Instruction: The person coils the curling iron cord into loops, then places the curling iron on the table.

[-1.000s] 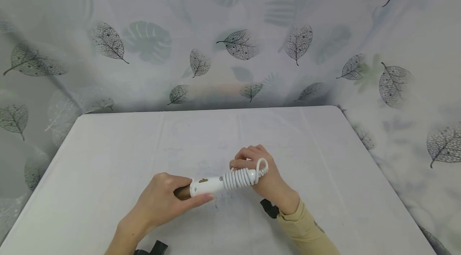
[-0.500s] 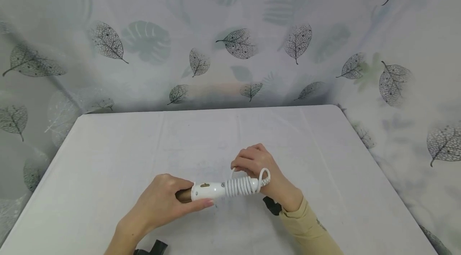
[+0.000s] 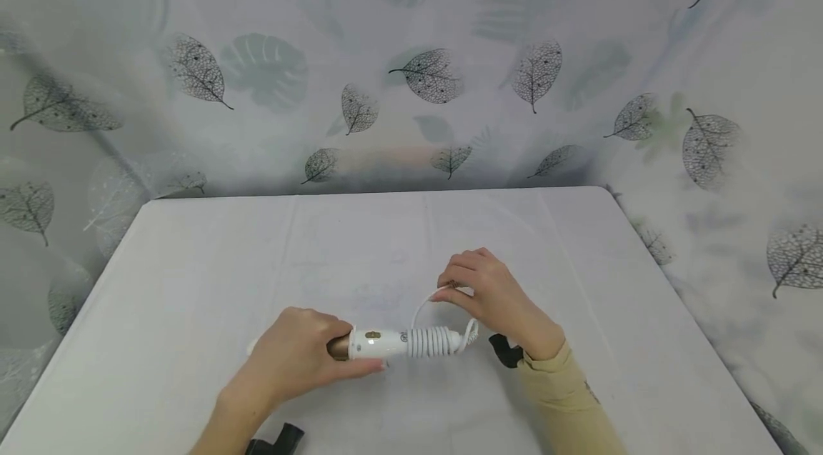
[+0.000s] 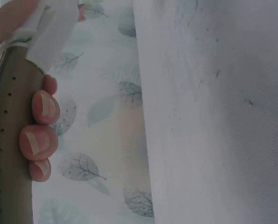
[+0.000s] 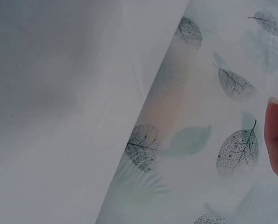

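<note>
My left hand [image 3: 292,351] grips a hair curling iron [image 3: 378,344] by its gold-brown barrel, holding it level above the table. The handle is white, and its white cord [image 3: 432,342] is wound round the far part in several turns. Up close in the left wrist view, the barrel [image 4: 12,126] has a row of small holes, and curled fingers [image 4: 38,142] wrap its side. My right hand [image 3: 495,298] pinches a free length of the cord above the coil, drawn up in a loop. In the right wrist view only a finger [image 5: 275,135] shows at the edge.
A white-covered table [image 3: 212,262] lies under both hands. Leaf-printed curtains [image 3: 398,26] stand behind it and along its sides. Black wrist straps or mounts [image 3: 506,351] show at both wrists.
My right hand has moved right and slightly up, drawing a length of cord away from the coil. The curling iron has lowered and shifted slightly right in my left hand.
</note>
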Demonstrator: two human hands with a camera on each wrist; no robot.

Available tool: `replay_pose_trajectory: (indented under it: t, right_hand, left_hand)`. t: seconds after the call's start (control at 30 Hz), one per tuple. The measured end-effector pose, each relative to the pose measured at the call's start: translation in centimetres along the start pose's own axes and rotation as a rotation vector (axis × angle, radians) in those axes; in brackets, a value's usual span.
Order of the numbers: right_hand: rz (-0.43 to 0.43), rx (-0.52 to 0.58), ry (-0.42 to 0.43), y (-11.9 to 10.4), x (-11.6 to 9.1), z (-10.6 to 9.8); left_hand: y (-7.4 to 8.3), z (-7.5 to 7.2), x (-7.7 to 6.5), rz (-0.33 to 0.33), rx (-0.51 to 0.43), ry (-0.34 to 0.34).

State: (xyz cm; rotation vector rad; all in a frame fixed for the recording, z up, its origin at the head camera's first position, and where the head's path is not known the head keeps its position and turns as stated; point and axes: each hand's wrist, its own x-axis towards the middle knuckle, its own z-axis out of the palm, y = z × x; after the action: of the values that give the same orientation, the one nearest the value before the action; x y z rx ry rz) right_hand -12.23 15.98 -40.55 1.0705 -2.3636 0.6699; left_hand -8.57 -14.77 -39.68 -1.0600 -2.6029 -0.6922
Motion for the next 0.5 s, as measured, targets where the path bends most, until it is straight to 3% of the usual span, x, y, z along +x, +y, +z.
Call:
replay_pose_trajectory:
  t: [0.1, 0.2, 0.37, 0.5]
  right_hand:
    - [0.029, 0.027, -0.023, -0.5, 0.2, -0.2]
    - [0.050, 0.033, -0.020, -1.6, 0.6, -0.1]
    - [0.067, 0.025, 0.002, -3.5, 1.3, 0.4]
    - [0.082, 0.047, 0.006, -4.6, 1.6, 0.8]
  left_hand:
    - [0.0, 0.5, 0.2, 0.021, 0.128, -0.006]
    - [0.1, 0.8, 0.2, 0.005, 0.193, -0.016]
    - [0.3, 1.1, 0.3, -0.120, 0.233, -0.029]
    - [0.1, 1.3, 0.4, -0.225, 0.227, 0.009]
